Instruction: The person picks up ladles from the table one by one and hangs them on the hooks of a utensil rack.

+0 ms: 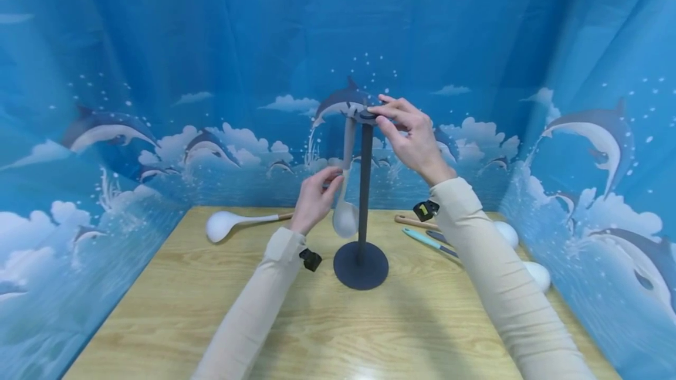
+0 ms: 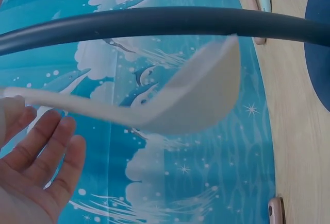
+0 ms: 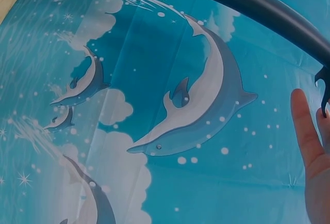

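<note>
A dark utensil stand with a round base and a hooked top rises mid-table. A white ladle with a grey handle hangs upright along its left side, handle end at the hooks, bowl down. My left hand pinches the ladle near its neck with thumb and forefinger; in the left wrist view the other fingers spread below the white shaft. My right hand grips the stand's top at its right side. Only part of that hand shows in the right wrist view, beside a dark hook.
On the left lies a white ladle with a wooden handle end. To the right, partly behind the right arm, are a turquoise-handled utensil, a wooden handle and white bowls. Dolphin-print curtains enclose the wooden table.
</note>
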Demonstrator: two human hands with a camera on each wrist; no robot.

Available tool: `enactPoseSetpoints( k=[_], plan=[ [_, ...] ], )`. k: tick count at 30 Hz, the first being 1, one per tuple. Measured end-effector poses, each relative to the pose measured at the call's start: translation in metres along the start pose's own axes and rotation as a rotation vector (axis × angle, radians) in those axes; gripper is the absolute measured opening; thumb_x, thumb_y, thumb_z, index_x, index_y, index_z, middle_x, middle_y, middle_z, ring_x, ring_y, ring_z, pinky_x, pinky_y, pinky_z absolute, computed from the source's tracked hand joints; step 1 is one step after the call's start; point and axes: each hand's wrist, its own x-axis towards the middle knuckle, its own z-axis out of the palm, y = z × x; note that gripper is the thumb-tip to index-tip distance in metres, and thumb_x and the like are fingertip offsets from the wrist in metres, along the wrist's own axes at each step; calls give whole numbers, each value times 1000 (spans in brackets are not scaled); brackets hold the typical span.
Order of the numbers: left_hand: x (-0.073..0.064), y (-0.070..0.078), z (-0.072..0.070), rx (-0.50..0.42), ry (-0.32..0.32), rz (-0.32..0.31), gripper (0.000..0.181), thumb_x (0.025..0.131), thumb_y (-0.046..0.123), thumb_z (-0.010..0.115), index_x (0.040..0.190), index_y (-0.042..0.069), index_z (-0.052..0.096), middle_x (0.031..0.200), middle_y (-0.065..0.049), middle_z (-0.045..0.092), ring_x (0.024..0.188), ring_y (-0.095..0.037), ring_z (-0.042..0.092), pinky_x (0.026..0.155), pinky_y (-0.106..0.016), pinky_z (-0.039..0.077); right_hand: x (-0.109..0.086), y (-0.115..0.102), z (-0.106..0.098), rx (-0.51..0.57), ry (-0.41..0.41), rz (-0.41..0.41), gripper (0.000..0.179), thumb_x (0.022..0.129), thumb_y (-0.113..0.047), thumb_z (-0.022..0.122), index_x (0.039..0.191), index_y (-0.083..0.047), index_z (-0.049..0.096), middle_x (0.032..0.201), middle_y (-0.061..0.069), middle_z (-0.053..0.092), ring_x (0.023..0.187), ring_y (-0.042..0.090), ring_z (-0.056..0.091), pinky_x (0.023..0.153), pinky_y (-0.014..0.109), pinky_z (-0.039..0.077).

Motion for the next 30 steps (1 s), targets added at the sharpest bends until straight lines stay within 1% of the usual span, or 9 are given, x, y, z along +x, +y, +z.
enactPoseSetpoints(
  k=[2, 7, 11, 12, 15, 18, 22, 27, 30],
  plan=[
    [-2, -3, -2, -7, 1, -3, 33, 104, 31, 47, 129, 17, 64, 118, -4, 69, 104, -17, 65, 86, -37, 56, 0, -1, 0, 4, 0, -2, 29, 101, -23, 55, 124, -13, 69, 131, 8, 60, 132, 21, 51, 86, 40, 55],
    [-8, -13, -6, -24, 3, -26, 37, 105, 37, 42, 129, 18, 64, 116, -7, 69, 103, -18, 64, 84, -41, 55, 1, -3, 0, 4, 1, -11, 29, 101, -24, 55, 124, -13, 70, 127, 7, 61, 135, 14, 47, 84, 38, 55],
    [-13, -26, -9, 14, -6, -40, 37, 105, 38, 42, 127, 18, 65, 111, -4, 70, 99, -17, 65, 81, -38, 55, 0, -3, 0, -3, 3, -8, 29, 101, -24, 55, 124, -12, 70, 126, 8, 61, 135, 14, 48, 83, 37, 54],
    [-15, -29, -10, 21, -9, -41, 36, 105, 37, 42, 126, 18, 65, 111, -4, 69, 95, -18, 66, 78, -39, 56, 0, -3, 1, -4, 4, -7, 29, 101, -24, 55, 124, -12, 70, 126, 8, 61, 135, 14, 48, 83, 36, 54],
    [-19, -39, -16, 52, -14, -50, 35, 105, 35, 43, 124, 17, 66, 109, -5, 70, 90, -19, 66, 76, -38, 56, 0, -3, 1, -5, 6, -10, 29, 101, -24, 54, 124, -13, 70, 127, 7, 61, 135, 13, 47, 83, 35, 54],
    [-22, -50, -20, 85, -27, -77, 34, 106, 34, 43, 121, 15, 67, 103, -7, 70, 85, -23, 66, 73, -39, 54, 0, -3, 1, -6, 10, -16, 29, 102, -24, 54, 124, -13, 70, 127, 7, 61, 135, 12, 47, 83, 36, 54],
    [-27, -63, -22, 119, -44, -130, 34, 106, 35, 42, 117, 15, 68, 98, -5, 69, 87, -25, 66, 77, -41, 53, -1, -3, 1, -4, 17, -14, 29, 101, -24, 54, 124, -13, 70, 130, 6, 61, 135, 12, 47, 83, 36, 54],
    [-33, -79, -23, 152, -58, -192, 34, 105, 35, 43, 120, 15, 67, 107, -4, 69, 97, -20, 66, 84, -43, 54, -1, 1, 1, 1, 20, -7, 29, 102, -23, 54, 124, -14, 70, 130, 5, 61, 136, 10, 46, 82, 31, 53],
    [-37, -89, -27, 202, -83, -203, 34, 105, 34, 44, 122, 14, 66, 111, -6, 69, 99, -20, 66, 85, -43, 55, -2, 2, 2, 3, 19, -2, 28, 101, -21, 55, 124, -14, 70, 129, 6, 61, 135, 11, 47, 82, 26, 52]
  ],
)
